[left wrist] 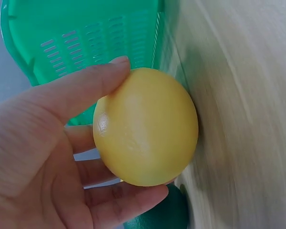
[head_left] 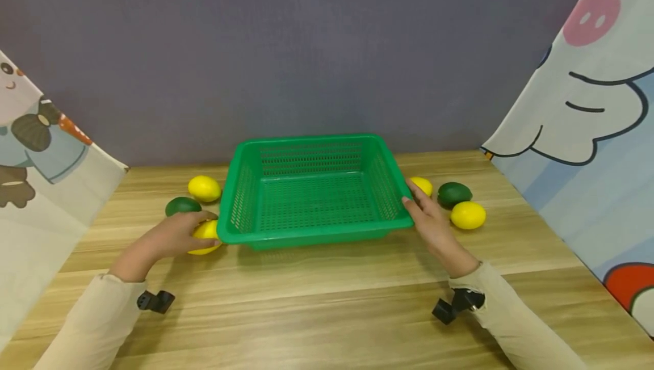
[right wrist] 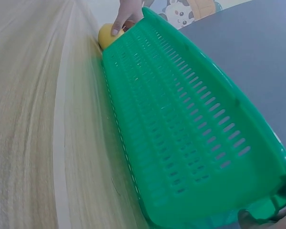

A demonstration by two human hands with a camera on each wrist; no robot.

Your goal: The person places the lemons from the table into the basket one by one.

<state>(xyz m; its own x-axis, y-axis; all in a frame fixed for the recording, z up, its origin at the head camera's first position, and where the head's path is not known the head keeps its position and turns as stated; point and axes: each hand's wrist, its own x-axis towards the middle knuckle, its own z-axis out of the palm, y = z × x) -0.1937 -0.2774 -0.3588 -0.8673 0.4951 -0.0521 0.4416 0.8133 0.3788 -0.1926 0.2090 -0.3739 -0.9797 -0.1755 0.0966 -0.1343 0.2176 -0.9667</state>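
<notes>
Head view. Green basket (head_left: 314, 188), perforated, centre of frame on wooden table (head_left: 327, 302). Left hand (head_left: 176, 234), lower left of centre, fingers curled over yellow lemon (head_left: 204, 236) that lies against the basket's near left corner. Above that: dark green lime (head_left: 182, 206), then a second yellow lemon (head_left: 204, 188), both just left of the basket. Right hand (head_left: 431, 225), right of centre, fingers laid along the basket's right rim, thumb side toward the near corner. Behind the right hand: a third lemon (head_left: 423, 185), partly hidden; further right a second lime (head_left: 454, 194) touching a fourth lemon (head_left: 468, 215). Printed cloth (head_left: 587, 131) at right edge, another (head_left: 36, 177) at left edge.

Left wrist view. Left hand (left wrist: 43, 157) at left of frame; thumb above, fingers below, wrapped round the yellow lemon (left wrist: 145, 126) at centre. Green basket (left wrist: 86, 38) at upper left. Dark green lime (left wrist: 164, 217) at bottom edge.

Right wrist view. Green basket (right wrist: 181, 124) filling centre and right. Yellow lemon (right wrist: 107, 34) at top, held by the left hand (right wrist: 128, 12). Right hand barely visible at lower right corner; finger state cannot be told here.
</notes>
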